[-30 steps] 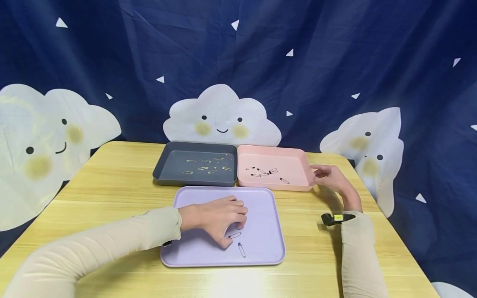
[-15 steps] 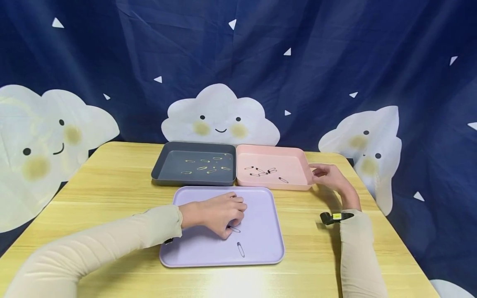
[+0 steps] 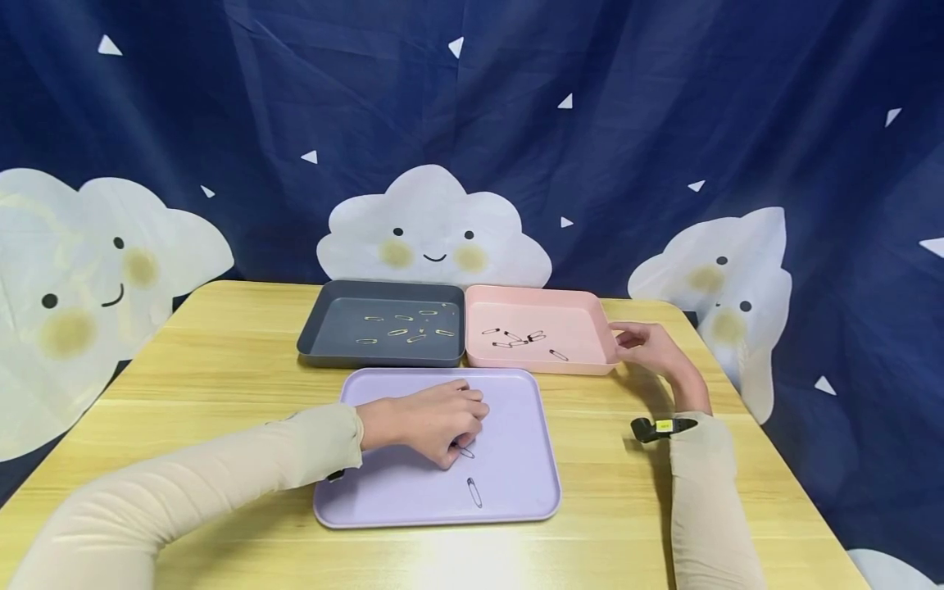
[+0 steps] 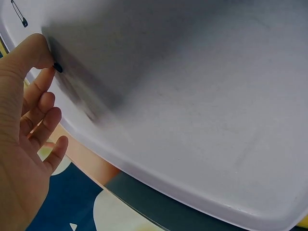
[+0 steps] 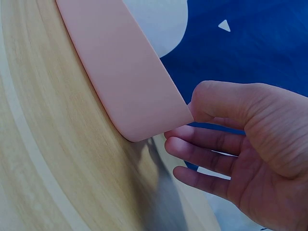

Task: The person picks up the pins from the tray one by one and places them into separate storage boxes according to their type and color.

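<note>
while the left hand (image 3: 431, 422) curls down on the flat lilac plastic tray (image 3: 516, 410), its thumb and fingertips pinch a small black safety pin (image 3: 466, 451) right against the tray floor; the left wrist view shows only a dark tip of it peeking out under the thumb. just beyond that hand, nearer the tray's front edge, a second black safety pin (image 3: 475, 492) lies free, close but untouched. further out, the dark grey tray (image 3: 324, 328) already holds a scatter of gold pins (image 3: 401, 328), and the pink tray (image 3: 583, 328) beside it a cluster of black pins (image 3: 519, 338). so i judge the sorting nearly done, two pins left. right hand (image 3: 652, 348) rests relaxed, thumb touching the pink tray's corner, steadying it on the wooden table (image 3: 221, 369).
</note>
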The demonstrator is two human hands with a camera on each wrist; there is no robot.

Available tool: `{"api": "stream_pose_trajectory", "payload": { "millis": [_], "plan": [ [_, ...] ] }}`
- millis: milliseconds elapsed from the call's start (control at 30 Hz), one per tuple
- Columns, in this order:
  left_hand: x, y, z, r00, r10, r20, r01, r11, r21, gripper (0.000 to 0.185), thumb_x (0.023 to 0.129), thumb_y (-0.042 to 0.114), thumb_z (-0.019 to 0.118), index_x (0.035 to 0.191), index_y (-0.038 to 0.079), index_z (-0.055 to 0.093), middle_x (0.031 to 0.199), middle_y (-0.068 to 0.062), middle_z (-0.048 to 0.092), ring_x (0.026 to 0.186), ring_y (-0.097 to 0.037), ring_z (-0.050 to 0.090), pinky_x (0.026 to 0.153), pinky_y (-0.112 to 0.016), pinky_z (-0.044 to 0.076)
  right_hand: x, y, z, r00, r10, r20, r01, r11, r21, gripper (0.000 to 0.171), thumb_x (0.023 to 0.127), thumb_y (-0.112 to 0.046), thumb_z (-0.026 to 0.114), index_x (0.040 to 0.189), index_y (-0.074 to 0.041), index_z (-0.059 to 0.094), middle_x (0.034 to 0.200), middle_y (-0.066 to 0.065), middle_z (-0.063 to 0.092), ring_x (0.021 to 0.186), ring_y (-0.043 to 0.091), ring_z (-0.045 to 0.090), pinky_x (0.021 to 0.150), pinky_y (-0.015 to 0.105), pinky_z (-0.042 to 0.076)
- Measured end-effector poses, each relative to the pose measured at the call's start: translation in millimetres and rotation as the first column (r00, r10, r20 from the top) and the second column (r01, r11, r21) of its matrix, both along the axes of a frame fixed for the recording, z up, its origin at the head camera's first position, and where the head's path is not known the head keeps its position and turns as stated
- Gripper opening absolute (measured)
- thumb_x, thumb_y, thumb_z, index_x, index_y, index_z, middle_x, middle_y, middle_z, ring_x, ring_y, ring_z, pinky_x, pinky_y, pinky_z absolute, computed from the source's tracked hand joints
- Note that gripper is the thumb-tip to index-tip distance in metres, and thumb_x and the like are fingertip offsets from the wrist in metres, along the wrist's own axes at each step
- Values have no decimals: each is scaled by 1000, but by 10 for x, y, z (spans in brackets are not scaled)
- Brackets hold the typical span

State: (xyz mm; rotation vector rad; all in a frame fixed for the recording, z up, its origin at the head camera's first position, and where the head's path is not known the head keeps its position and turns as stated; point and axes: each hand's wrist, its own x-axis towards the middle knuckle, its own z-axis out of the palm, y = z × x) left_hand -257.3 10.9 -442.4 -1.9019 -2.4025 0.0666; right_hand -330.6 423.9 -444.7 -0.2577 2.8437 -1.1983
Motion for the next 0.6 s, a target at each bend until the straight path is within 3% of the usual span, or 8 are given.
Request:
{"api": "stream_pose_trajectory", "payload": {
  "millis": [267, 600],
  "plan": [
    [-10, 23, 3, 1000, -28, -9, 28, 1000, 11, 17, 68, 23, 77, 63, 24, 61, 78, 12, 51, 82, -9, 50, 81, -27, 42, 2, 4, -5, 1000, 2, 6, -2, 1000, -8, 54, 87, -4, 74, 138, 6, 59, 111, 30, 70, 91, 17, 65, 73, 16, 52],
    [-34, 40, 11, 1000, -8, -5, 8, 1000, -4, 17, 67, 26, 78, 63, 24, 62, 79, 13, 51, 83, -9, 50, 82, -28, 42, 3, 6, 5, 1000, 1, 12, -1, 1000, -18, 55, 87, -4, 74, 138, 6, 59, 111, 30, 70, 89, 15, 65, 73, 15, 51]
  ]
}}
